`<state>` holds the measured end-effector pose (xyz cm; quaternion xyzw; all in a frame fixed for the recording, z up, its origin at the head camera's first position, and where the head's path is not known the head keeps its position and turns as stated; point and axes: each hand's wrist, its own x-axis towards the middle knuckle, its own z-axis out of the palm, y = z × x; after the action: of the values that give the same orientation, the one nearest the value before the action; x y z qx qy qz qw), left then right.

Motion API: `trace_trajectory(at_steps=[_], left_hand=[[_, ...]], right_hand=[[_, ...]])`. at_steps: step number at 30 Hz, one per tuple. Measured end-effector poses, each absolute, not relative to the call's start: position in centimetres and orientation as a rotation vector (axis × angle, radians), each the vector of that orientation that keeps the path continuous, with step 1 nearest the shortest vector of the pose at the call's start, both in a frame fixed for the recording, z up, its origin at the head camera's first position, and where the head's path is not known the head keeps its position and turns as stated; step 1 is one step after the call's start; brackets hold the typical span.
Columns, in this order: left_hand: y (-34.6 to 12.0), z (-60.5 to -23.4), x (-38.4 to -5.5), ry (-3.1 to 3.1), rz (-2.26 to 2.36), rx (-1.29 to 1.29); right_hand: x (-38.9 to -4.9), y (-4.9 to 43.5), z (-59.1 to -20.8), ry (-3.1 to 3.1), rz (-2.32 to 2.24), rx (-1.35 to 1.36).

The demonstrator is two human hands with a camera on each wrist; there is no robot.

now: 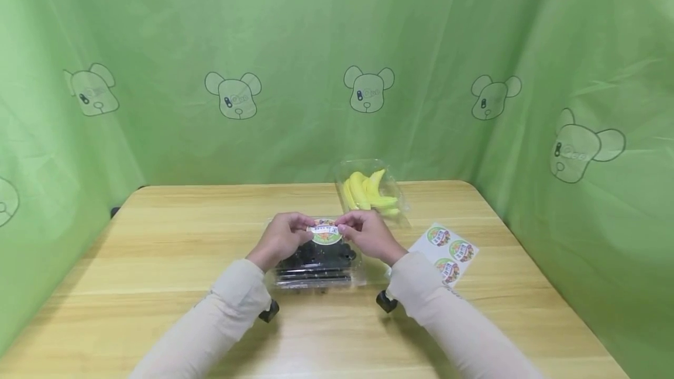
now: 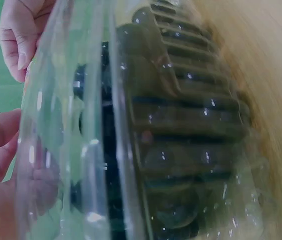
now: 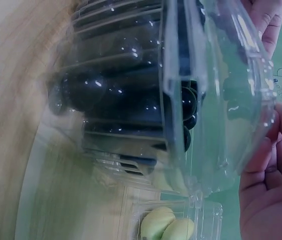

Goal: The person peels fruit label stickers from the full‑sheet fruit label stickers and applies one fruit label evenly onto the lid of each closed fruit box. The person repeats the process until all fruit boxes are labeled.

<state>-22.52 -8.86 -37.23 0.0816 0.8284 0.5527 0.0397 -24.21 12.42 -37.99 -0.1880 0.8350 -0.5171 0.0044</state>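
A round fruit label sticker point(image 1: 325, 234), green, white and red, lies over the lid of a clear plastic clamshell box point(image 1: 316, 278). Dark round fruit like black grapes point(image 1: 302, 257) fill the box. My left hand point(image 1: 281, 240) pinches the sticker's left edge between thumb and fingers. At the opposite edge, my right hand point(image 1: 372, 236) pinches it the same way. Both wrist views show the fingertips right at the lid's top surface, with the box's ribbed side facing the cameras. The sticker's face is hidden there.
Behind the box to the right stands another clear box point(image 1: 344, 164) with yellow bananas point(image 1: 360, 190). A white sheet point(image 1: 424, 250) bearing several round stickers point(image 1: 461, 251) lies right of my right hand. Green curtains point(image 1: 300, 145) enclose the wooden table point(image 1: 184, 250).
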Motion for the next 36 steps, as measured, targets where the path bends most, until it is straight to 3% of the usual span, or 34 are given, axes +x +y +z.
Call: trace_trajectory(at_steps=[7,21,27,36], left_hand=[[-9.1,-37.6,-22.4,2.633,1.608,0.278],[-9.7,-37.8,-22.4,2.797,1.512,0.343],[-9.9,-38.2,-22.2,2.920,1.469,0.454],[-10.2,-39.0,-22.2,3.039,1.406,0.610]], right_hand=[[-24.0,11.9,-38.4,2.721,-1.518,-0.552],[-23.7,10.7,-38.9,2.880,-1.519,-0.769],[-23.9,10.5,-39.7,2.945,-1.548,-0.930],[-24.1,10.0,-40.5,2.948,-1.607,-0.942]])
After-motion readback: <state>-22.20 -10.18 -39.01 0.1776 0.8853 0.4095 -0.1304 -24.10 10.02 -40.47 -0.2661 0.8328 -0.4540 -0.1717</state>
